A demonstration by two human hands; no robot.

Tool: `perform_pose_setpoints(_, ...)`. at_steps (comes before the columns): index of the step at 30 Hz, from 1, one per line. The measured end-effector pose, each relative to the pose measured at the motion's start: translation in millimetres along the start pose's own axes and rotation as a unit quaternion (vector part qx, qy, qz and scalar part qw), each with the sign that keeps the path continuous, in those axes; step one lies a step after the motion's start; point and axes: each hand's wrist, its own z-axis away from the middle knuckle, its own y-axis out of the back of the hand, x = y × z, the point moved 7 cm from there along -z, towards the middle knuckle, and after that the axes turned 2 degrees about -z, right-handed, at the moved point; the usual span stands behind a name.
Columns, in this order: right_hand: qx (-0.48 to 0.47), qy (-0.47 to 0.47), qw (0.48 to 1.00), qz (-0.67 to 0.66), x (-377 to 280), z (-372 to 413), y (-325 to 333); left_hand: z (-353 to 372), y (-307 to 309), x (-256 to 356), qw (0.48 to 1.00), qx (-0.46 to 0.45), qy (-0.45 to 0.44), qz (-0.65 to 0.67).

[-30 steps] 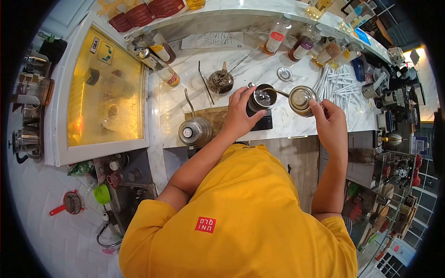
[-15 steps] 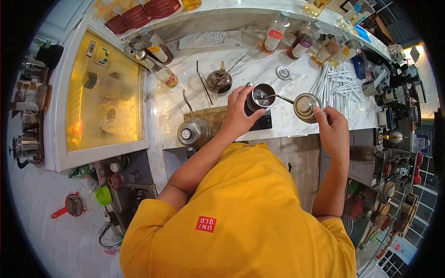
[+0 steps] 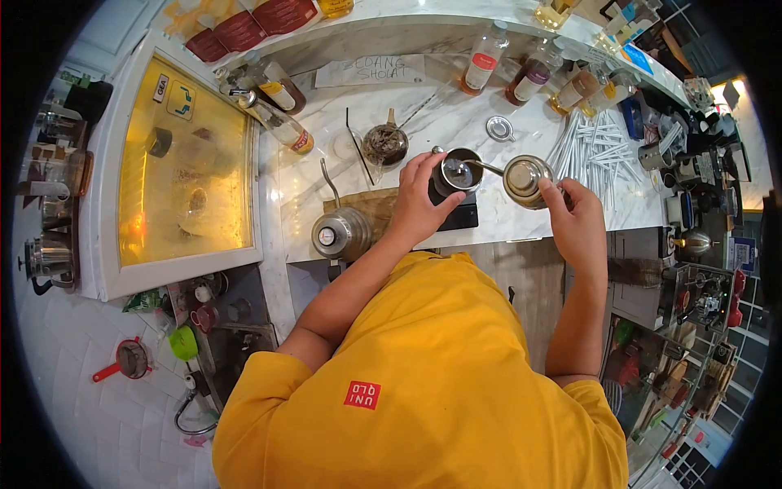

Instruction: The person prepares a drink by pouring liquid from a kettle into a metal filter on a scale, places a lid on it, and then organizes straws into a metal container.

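My left hand is wrapped round a dark cup with a shiny metal rim, held over a black scale. In my right hand is a small metal kettle, its thin spout reaching over the cup's mouth. Dark liquid seems to lie inside the cup. Left of the cup stands a glass vessel with dark contents. A second gooseneck kettle rests near the counter's front edge, beside a brown cloth.
A round metal lid lies behind the cup. White straws are spread to the right. Bottles line the back, near a handwritten paper sign. A yellow-lit cabinet stands at left.
My right hand and the small kettle have moved a little left and up, with the spout further over the cup. My left hand stays round the cup.
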Motion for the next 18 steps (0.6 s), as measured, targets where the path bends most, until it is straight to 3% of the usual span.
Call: perform_pose_setpoints(18,-0.034,0.007,0.999,0.030,2,2,5,2,1,-1,1.000,0.008,-0.010,-0.010)
